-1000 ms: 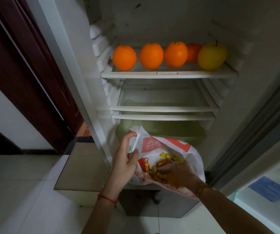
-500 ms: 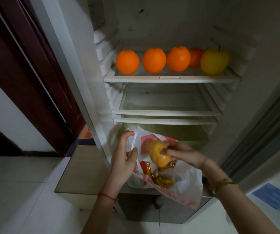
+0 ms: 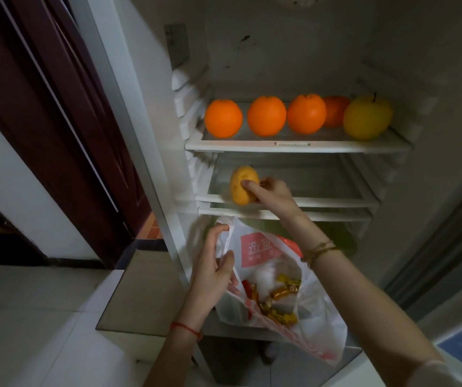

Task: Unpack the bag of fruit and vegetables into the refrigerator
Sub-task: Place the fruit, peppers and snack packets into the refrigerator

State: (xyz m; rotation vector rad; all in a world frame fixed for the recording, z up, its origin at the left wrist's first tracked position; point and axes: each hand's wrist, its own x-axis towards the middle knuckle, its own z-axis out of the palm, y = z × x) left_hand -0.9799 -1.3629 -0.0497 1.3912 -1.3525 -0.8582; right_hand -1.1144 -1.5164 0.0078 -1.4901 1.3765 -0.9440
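Head view: left hand (image 3: 210,277) pinched the floppy bag (image 3: 266,277) by its rim below the fridge; right hand (image 3: 269,191) closed its grip around a potato (image 3: 242,185) at the middle shelf (image 3: 336,202) front. Firm, weighty, likely smooth, so best cupped round the middle.

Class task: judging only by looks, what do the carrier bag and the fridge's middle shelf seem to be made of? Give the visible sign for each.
Bag: thin, glossy white plastic film with red print; it crumples and its contents show faintly through.
Middle shelf: probably a clear pane, glass or hard plastic, in a white plastic frame; the shelf below shows through it. Which cannot be told.
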